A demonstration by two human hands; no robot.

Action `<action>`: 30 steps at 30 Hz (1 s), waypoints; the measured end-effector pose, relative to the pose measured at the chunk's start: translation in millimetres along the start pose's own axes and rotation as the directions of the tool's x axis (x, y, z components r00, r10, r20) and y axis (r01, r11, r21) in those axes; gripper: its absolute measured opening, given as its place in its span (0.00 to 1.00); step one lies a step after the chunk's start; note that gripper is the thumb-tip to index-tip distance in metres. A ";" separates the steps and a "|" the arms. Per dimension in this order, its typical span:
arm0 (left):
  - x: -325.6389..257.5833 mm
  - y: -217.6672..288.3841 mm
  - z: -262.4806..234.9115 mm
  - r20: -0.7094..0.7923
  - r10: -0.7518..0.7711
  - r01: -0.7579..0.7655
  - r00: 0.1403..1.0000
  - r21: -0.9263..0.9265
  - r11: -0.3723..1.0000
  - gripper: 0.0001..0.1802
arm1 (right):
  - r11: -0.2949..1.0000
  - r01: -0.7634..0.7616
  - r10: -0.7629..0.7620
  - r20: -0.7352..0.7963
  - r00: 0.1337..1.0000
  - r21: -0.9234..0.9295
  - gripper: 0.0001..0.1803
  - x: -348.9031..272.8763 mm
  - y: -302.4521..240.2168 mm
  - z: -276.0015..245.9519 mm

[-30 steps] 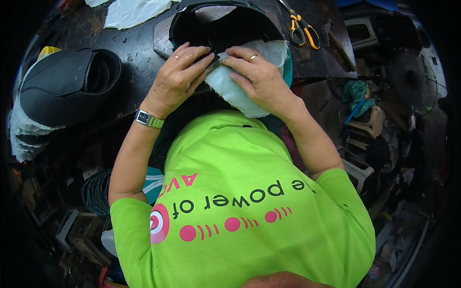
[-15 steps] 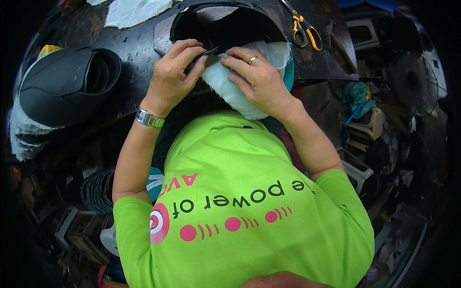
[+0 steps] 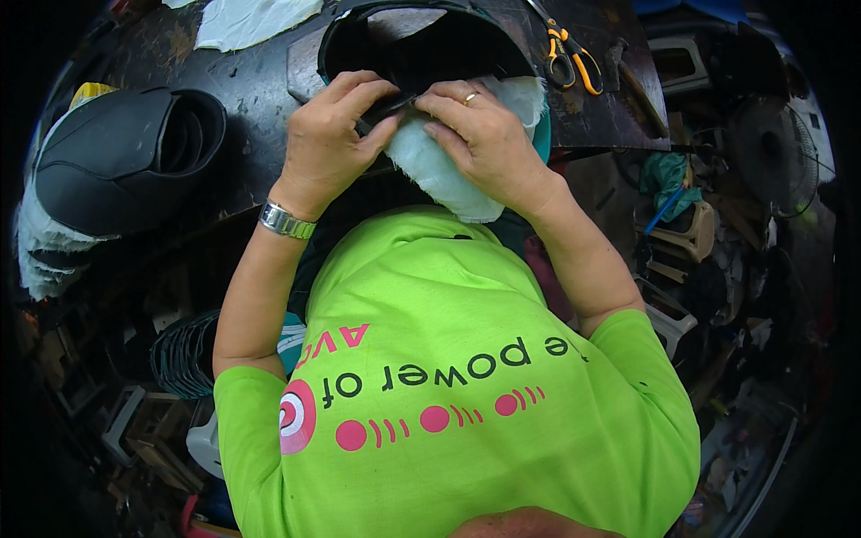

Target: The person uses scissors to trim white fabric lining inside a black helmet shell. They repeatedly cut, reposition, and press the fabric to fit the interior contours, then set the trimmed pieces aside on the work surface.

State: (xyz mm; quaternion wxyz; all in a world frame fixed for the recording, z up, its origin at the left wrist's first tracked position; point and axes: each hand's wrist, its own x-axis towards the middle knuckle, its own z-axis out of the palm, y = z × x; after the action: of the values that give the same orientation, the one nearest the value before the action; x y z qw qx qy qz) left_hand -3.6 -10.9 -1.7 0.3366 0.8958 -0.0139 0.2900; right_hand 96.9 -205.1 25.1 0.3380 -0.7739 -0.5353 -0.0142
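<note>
My left hand (image 3: 332, 139) is closed, its thumb and fingers pinching the near edge of a black, leather-like curved piece (image 3: 507, 49) that stands like an open loop on the bench. My right hand (image 3: 493, 148), with a ring on one finger, has its fingertips pressed together at that same edge, close to the left fingertips. Pale frayed cloth (image 3: 426, 170) hangs from the piece under the right hand, down toward my lap. What exactly lies between the fingertips is partly hidden.
Orange-and-black-handled scissors (image 3: 574, 67) and a hammer (image 3: 637, 90) lie on the dark bench (image 3: 256, 76) at the right. Rolled black pieces (image 3: 108, 166) with pale cloth rest at the left. White cloth (image 3: 256, 20) lies at the back. A fan (image 3: 771, 157) stands far right.
My left hand has shifted slightly right, bringing its fingertips nearer to the right ones. The right fingers have moved a little along the black edge.
</note>
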 end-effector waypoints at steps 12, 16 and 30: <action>-8.3 -1.3 1.3 0.006 0.064 -0.064 0.998 0.027 0.998 0.14 | 0.848 -0.374 0.231 -0.373 0.899 -0.377 0.16 3.4 103.4 -68.0; -4.2 -0.3 2.7 -0.034 0.026 -0.025 0.999 0.024 0.999 0.13 | 0.680 -0.371 0.303 -0.219 0.928 -0.633 0.19 -2.5 144.3 -52.5; 2.6 -2.1 5.5 -0.065 -0.005 0.009 0.998 0.055 0.998 0.11 | 0.595 -0.537 0.513 -0.233 0.826 -0.598 0.31 -2.5 152.3 -68.4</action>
State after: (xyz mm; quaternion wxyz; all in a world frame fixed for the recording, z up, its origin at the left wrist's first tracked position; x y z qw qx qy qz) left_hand 1.9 -12.2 -4.8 0.3131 0.8949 0.0080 0.3179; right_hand 246.7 -274.1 -0.5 0.0521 -0.9633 -0.2394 -0.1097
